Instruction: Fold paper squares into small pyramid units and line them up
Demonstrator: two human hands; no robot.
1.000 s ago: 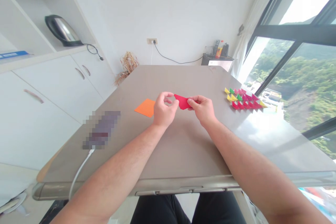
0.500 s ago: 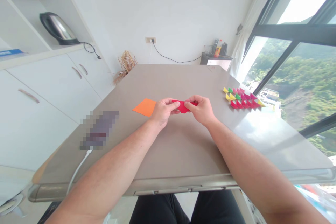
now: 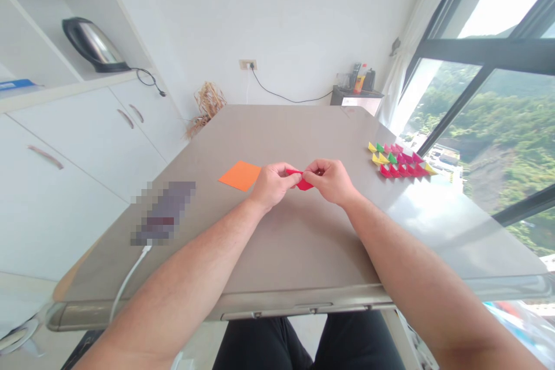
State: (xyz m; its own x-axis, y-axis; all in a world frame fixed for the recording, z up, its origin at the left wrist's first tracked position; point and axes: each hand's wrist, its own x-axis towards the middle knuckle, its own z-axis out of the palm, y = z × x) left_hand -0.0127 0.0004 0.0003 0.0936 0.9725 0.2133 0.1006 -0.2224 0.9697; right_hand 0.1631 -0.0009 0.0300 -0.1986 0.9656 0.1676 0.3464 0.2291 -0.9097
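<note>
A small piece of folded red paper [image 3: 305, 184] is pinched between my two hands, above the middle of the table. My left hand [image 3: 274, 185] grips its left side with thumb and fingers. The right side is held by my right hand [image 3: 328, 180], its thumb pressed near the paper's centre. Fingers cover much of the paper, so its full shape is hidden. Just left of my left hand lies a flat sheet of orange paper [image 3: 240, 176], its right corner close to the fingers.
Rows of small folded paper pieces [image 3: 403, 170], red, pink, green and yellow, stand at the table's right. A blurred-out dark object [image 3: 167, 213] with a white cable [image 3: 130, 277] lies at the left. The grey table [image 3: 295, 254] has its front edge before my legs.
My hands have drawn slightly closer together on the red paper, and my thumbs now nearly meet. Less of the paper's upper edge shows. The camera view shifted slightly.
</note>
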